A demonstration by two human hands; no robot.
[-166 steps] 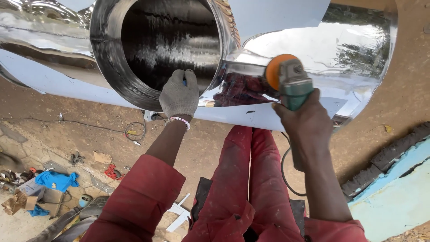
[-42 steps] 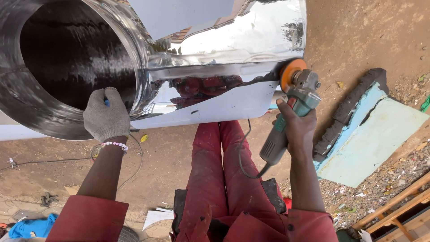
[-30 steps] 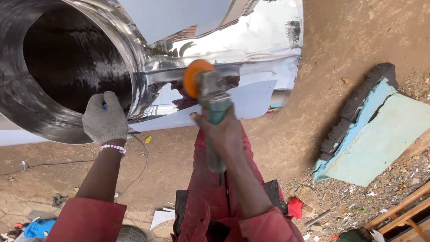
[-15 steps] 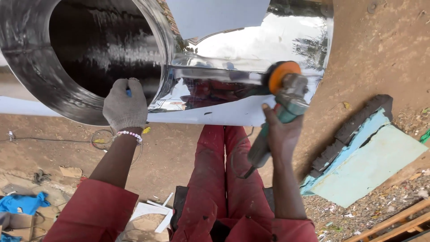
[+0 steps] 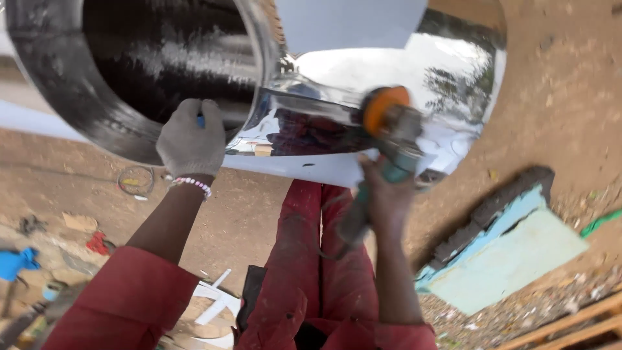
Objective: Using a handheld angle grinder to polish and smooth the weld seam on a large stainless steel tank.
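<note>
A large shiny steel cylinder lies across my lap with its dark open end facing me at the left. My left hand, in a grey glove, grips the rim of that open end. In my right hand I hold a green angle grinder. Its orange disc touches the mirror-bright outer wall of the cylinder. The grinder is blurred. My red trouser legs show below the cylinder.
Bare brown dirt lies all around. A pale blue slab with a dark block on its edge lies at the right. White scraps lie by my left knee. Blue cloth and small litter sit at the far left. Wooden slats cross the bottom right corner.
The grinder has shifted sideways along the cylinder wall, back and forth over the last second. My left hand has stayed on the rim. The view has swung a little.
</note>
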